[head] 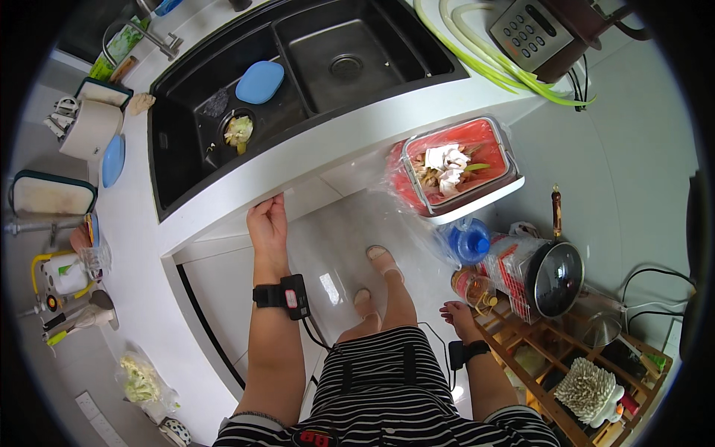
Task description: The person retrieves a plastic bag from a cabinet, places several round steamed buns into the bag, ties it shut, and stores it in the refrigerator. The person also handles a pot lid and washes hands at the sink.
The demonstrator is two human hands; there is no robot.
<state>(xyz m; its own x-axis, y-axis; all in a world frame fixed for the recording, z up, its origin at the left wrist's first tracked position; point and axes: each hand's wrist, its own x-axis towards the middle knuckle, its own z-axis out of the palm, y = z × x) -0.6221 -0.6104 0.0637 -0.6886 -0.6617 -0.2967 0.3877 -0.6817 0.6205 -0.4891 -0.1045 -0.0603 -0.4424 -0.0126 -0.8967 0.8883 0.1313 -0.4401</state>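
My left hand (269, 223) is raised to the front edge of the white countertop (335, 131), palm turned up and fingers curled. Its fingertips meet the underside of that edge, at the top of the white cabinet front (313, 193); what they grip there is hidden. Lower right, my right hand (459, 319) hangs with loosely bent fingers and nothing in it, beside a cooking oil bottle (473, 288). Ahead, a black double sink (363, 61) holds a blue plastic lid or dish (260, 82) and vegetable scraps (239, 131) over its left drain.
A lined bin (472, 207) with food waste and crumpled paper stands under the counter. Nearby are a blue water jug (469, 241), a lidded pan (558, 279) and a wooden rack (536, 346). Scallions (475, 58) and a button-panelled appliance (536, 36) rest on the right counter.
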